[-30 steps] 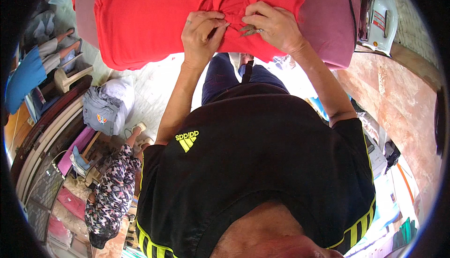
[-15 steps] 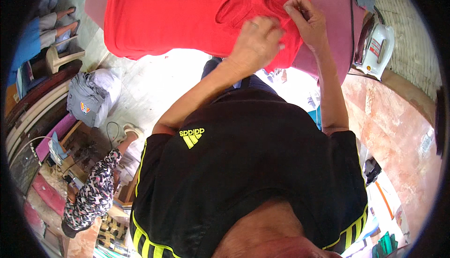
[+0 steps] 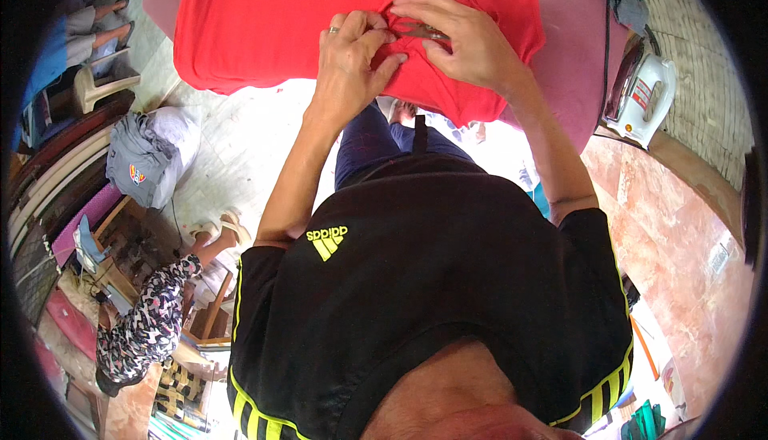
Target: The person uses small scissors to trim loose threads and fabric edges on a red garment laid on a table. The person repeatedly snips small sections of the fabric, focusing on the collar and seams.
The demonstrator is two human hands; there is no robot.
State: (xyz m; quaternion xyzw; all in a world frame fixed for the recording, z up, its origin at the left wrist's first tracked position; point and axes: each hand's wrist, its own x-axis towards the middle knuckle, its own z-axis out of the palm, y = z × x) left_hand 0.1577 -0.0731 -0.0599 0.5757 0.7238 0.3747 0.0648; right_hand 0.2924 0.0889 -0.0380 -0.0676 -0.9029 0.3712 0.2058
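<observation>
A red knit garment point(image 3: 264, 24) lies spread over the pink padded table, its folds and straps bunched at the right. My left hand point(image 3: 350, 60), with a ring on one finger, is closed, pinching a bit of the red cloth near the garment's front edge. Just to its right, my right hand point(image 3: 472, 44) is curled over the cloth around small dark metal thread snips point(image 3: 422, 31). Their tip points toward my left fingertips. The snips are partly hidden by my fingers.
A white iron point(image 3: 645, 100) stands at the right beside the pink table point(image 3: 564, 56), with a dark cord near it. A grey cloth point(image 3: 626, 2) lies beyond. At the left are a bundle of grey clothes point(image 3: 140, 160) and a seated person in a patterned top point(image 3: 152, 324).
My right hand has moved left and down, close to my left hand. My left hand has shifted left from its blurred position and now pinches the cloth. The garment's right side has shifted slightly.
</observation>
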